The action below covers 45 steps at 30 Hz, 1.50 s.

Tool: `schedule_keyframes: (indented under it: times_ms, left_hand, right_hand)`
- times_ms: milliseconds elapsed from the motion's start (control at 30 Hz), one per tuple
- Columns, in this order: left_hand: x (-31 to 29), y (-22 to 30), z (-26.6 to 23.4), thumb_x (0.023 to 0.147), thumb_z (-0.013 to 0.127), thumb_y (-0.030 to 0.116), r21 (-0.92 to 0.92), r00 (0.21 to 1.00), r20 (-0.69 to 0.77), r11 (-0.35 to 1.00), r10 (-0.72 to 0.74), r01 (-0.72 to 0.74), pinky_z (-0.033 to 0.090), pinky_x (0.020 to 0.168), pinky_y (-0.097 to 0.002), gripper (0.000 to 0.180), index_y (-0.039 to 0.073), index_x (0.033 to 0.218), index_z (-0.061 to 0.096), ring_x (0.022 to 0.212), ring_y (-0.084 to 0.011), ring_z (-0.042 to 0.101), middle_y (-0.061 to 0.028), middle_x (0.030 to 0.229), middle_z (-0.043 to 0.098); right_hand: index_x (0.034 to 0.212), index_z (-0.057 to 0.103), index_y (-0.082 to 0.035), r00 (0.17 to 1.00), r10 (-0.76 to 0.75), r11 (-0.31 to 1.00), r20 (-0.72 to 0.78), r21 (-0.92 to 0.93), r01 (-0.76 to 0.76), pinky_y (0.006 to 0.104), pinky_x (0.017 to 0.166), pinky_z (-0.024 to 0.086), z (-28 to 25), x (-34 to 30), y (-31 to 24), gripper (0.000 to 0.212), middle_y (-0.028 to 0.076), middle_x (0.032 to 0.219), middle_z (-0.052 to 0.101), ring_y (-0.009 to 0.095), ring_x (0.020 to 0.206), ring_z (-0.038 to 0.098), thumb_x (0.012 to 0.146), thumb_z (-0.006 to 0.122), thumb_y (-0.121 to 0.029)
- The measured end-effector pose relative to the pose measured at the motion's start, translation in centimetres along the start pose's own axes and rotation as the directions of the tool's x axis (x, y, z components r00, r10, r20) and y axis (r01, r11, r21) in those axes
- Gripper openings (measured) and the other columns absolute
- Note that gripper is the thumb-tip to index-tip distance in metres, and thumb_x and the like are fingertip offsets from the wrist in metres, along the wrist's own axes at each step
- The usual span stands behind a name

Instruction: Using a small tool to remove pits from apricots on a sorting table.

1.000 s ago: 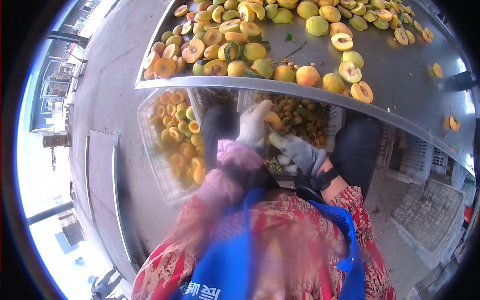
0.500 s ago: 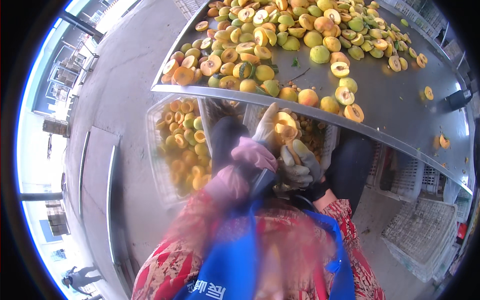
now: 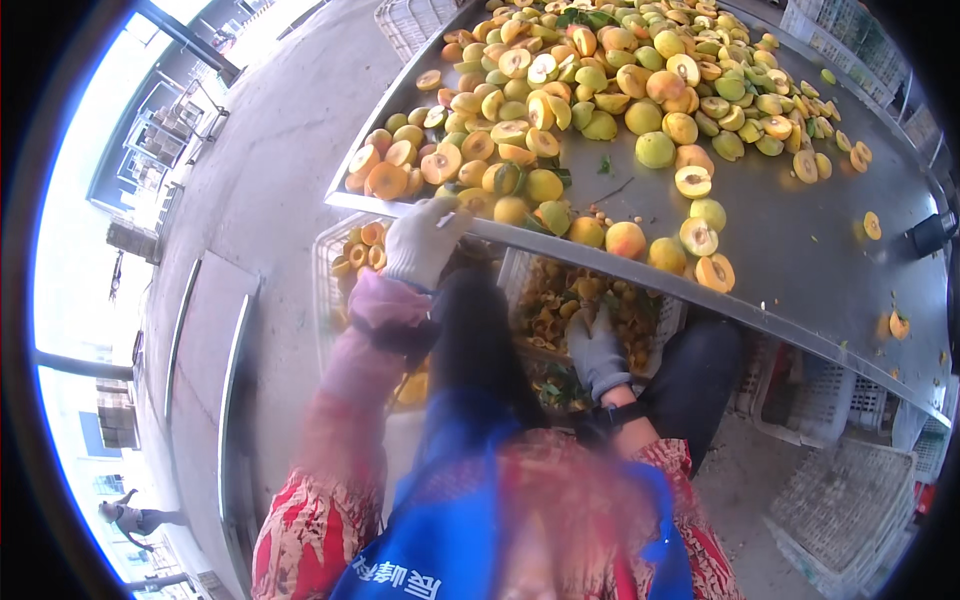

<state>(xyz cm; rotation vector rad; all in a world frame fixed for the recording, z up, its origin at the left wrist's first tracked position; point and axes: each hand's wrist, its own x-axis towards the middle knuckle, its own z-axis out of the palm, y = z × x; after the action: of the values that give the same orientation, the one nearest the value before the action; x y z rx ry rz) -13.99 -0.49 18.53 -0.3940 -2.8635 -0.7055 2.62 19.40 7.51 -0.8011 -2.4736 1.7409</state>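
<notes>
My gloved left hand (image 3: 425, 240) is at the table's near rim, above the left crate. Its fingers stretch right toward the halved yellow peaches (image 3: 440, 163), and I see nothing held in them. Lower down, my gloved right hand (image 3: 597, 350) hangs over the crate of pits and scraps (image 3: 550, 300) between my knees. Its fingers are bent and partly hidden, closed around something too small to make out. Pitted peach halves (image 3: 358, 250) fill the left crate (image 3: 325, 262), partly covered by my left arm.
The tilted metal table (image 3: 800, 240) carries a large heap of peach halves (image 3: 620, 80), with a dark fitting (image 3: 930, 236) at its right edge. Stacked pale plastic crates (image 3: 840, 500) stand on the floor at right. Far left, a person (image 3: 135, 518) stands in the distance.
My left hand has moved left and up to the table rim; the peach half it held is no longer in it. My right hand has drawn apart from it, staying over the scrap crate.
</notes>
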Motion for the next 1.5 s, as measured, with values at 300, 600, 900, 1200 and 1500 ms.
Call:
schedule_keyframes:
  times_ms: [300, 600, 900, 1200, 1500]
  left_hand:
    - [6.6, 4.6, 9.4, 0.077, 0.064, 0.028, -0.048, 0.892, 0.105, 0.898, 0.439, -0.436, 0.051, 0.081, -0.0393, 0.037, 0.014, 0.112, 0.066, 0.089, -0.0317, 0.065, -0.0134, 0.099, 0.067]
    - [3.1, 10.1, 9.1, 0.083, 0.061, 0.017, -0.570, 0.995, 0.053, 0.821, 0.085, -0.040, 0.049, 0.080, -0.0355, 0.027, 0.009, 0.109, 0.064, 0.094, -0.0315, 0.063, -0.0137, 0.102, 0.064]
    - [3.9, 18.3, 12.6, 0.083, 0.059, 0.029, 0.076, 0.713, 0.550, 0.824, 0.436, -0.562, 0.051, 0.075, -0.0367, 0.023, 0.013, 0.097, 0.068, 0.086, -0.0317, 0.064, -0.0136, 0.090, 0.065]
    - [2.2, 14.0, 7.5, 0.088, 0.056, 0.030, -0.764, 0.804, 0.570, 0.470, 0.171, 0.442, 0.051, 0.063, -0.0352, 0.037, 0.003, 0.113, 0.058, 0.078, -0.0267, 0.065, -0.0124, 0.096, 0.064]
    - [-8.0, 8.7, 6.4, 0.093, 0.053, 0.044, -0.813, 0.777, 0.581, -0.206, -0.244, 0.544, 0.053, 0.065, -0.0348, 0.049, -0.002, 0.109, 0.057, 0.079, -0.0244, 0.064, -0.0133, 0.094, 0.063]
  right_hand:
    - [0.135, 0.037, -0.002, 0.985, 0.047, 0.985, 0.164, -0.170, -0.019, 0.0457, 0.082, 0.048, -0.1, 1.0, 1.5, 0.054, 0.024, 0.115, 0.059, 0.041, 0.102, 0.058, 0.089, 0.052, -0.025]
    - [0.120, 0.046, -0.002, 0.920, 0.246, 0.865, 0.304, -0.498, -0.067, 0.0506, 0.078, 0.047, -1.4, -0.1, 3.7, 0.041, 0.029, 0.101, 0.061, 0.045, 0.092, 0.060, 0.088, 0.050, -0.029]
    - [0.104, 0.052, -0.002, 0.944, 0.004, 0.974, 0.330, -0.216, 0.072, 0.0513, 0.072, 0.045, -2.2, -1.3, 2.3, 0.031, 0.026, 0.091, 0.062, 0.045, 0.087, 0.061, 0.088, 0.049, -0.029]
    - [0.090, 0.053, -0.005, 0.945, 0.067, 0.764, 0.321, 0.593, -0.256, 0.0383, 0.058, 0.046, -4.7, -3.8, -2.2, 0.015, 0.016, 0.064, 0.053, 0.029, 0.056, 0.054, 0.091, 0.054, -0.020]
    - [0.097, 0.051, -0.003, 0.944, -0.299, 0.918, 0.142, 0.315, 0.243, 0.0465, 0.074, 0.045, -2.3, -4.5, -4.4, 0.022, 0.026, 0.082, 0.061, 0.043, 0.083, 0.060, 0.093, 0.052, -0.025]
